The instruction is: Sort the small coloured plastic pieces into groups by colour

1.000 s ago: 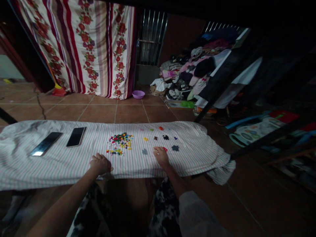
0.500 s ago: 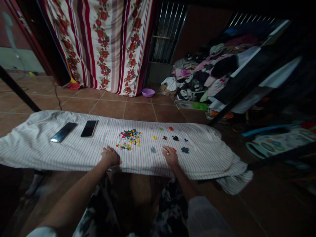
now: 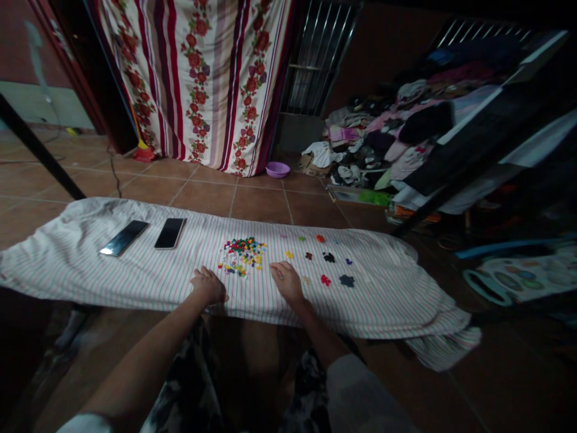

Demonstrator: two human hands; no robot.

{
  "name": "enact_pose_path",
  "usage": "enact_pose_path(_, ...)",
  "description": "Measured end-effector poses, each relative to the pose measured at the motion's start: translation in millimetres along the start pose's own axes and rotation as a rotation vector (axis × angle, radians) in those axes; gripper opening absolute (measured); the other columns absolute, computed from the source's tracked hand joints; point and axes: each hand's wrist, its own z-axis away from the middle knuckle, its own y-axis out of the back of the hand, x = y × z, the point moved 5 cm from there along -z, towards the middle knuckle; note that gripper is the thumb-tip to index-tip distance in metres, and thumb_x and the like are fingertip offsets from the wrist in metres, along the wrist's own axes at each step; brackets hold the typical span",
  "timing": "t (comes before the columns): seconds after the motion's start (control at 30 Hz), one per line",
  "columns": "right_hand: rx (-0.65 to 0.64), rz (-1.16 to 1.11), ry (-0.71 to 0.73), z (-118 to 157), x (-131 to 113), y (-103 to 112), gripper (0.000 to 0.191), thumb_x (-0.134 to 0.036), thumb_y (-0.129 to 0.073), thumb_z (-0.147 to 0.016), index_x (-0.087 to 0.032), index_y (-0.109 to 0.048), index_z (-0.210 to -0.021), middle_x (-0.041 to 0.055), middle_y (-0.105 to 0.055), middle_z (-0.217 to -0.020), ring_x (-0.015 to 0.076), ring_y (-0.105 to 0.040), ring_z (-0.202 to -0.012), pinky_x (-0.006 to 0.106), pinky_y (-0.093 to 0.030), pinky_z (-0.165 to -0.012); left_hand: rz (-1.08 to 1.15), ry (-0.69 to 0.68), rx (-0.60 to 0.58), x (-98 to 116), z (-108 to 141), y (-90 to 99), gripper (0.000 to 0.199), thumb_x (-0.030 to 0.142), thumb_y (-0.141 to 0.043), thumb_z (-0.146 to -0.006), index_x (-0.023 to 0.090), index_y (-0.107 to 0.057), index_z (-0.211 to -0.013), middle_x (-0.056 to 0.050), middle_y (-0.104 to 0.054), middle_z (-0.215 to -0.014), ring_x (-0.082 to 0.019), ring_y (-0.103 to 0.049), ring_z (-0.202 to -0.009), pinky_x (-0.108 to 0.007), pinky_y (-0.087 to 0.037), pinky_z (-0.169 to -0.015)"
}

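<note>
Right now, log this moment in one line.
left hand: on striped cloth; right hand: between mixed pile and red pieces, contents unclear; phones: left of pile

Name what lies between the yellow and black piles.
A brown pile sits between the yellow pile and the black pile in the head view.

Single head cam, worn by the person, above the near side of the striped cloth (image 3: 148,276). Faces forward and down. Patterned trousers (image 3: 184,388) at the near edge, forearms (image 3: 148,352) running away from lens to left hand (image 3: 207,285) and right hand (image 3: 287,281). Wide shot, not close: colored pieces (image 3: 247,246) look tiny, cloth spans most of frame, left end at frame edge. Far side takes in tiled floor (image 3: 211,189), curtain (image 3: 216,78) far left, clothes pile (image 3: 360,135) far right. Slight roll: cloth's far edge sits lower toward right.
</note>
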Motion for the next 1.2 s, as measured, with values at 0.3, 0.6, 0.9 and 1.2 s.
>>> enact_pose_path(0.3, -0.178, 0.104, 0.0, -31, -50, -48, 0.027, -0.017, -0.051, -0.095, -0.024, -0.074, -0.105, 0.0058, -0.069, -0.106, 0.0175, -0.06, -0.102, 0.027, -0.045, -0.091, 0.013, 0.014, -0.028, 1, 3, 1.8, 0.104, 0.054, -0.059, -0.075, -0.01, -0.024, -0.149, -0.038, -0.016, -0.157, -0.055, -0.019, -0.145, -0.059, -0.038, -0.105)
enact_pose_path(0.6, -0.217, 0.219, -0.127, -39, -36, -39, 0.027, -0.017, -0.052, -0.092, -0.026, -0.075, -0.105, 0.0066, -0.068, -0.104, 0.0197, -0.06, -0.099, 0.028, -0.045, -0.088, -0.005, 0.01, 0.009, 1, -1, -3.1, 0.105, 0.058, -0.059, -0.075, -0.006, -0.026, -0.15, -0.037, -0.02, -0.157, -0.055, -0.022, -0.144, -0.06, -0.041, -0.101)
enact_pose_path(0.9, -0.247, 0.256, -0.076, -36, -46, -47, 0.022, -0.019, -0.059, -0.09, -0.026, -0.072, -0.107, 0.0058, -0.066, -0.11, 0.0194, -0.056, -0.106, 0.028, -0.043, -0.093, -0.021, 0.008, 0.01, 0, 3, -0.6, 0.103, 0.057, -0.057, -0.077, -0.009, -0.025, -0.149, -0.039, -0.019, -0.156, -0.055, -0.022, -0.144, -0.058, -0.039, -0.103)
enact_pose_path(1.2, -0.237, 0.228, -0.074, -32, -53, -43, 0.02, -0.019, -0.054, -0.093, -0.023, -0.07, -0.104, 0.0063, -0.066, -0.113, 0.0191, -0.056, -0.109, 0.029, -0.042, -0.095, -0.065, 0.006, 0.033, -1, 1, -5.3, 0.103, 0.056, -0.057, -0.077, -0.012, -0.025, -0.148, -0.042, -0.02, -0.154, -0.055, -0.026, -0.143, -0.056, -0.039, -0.102)
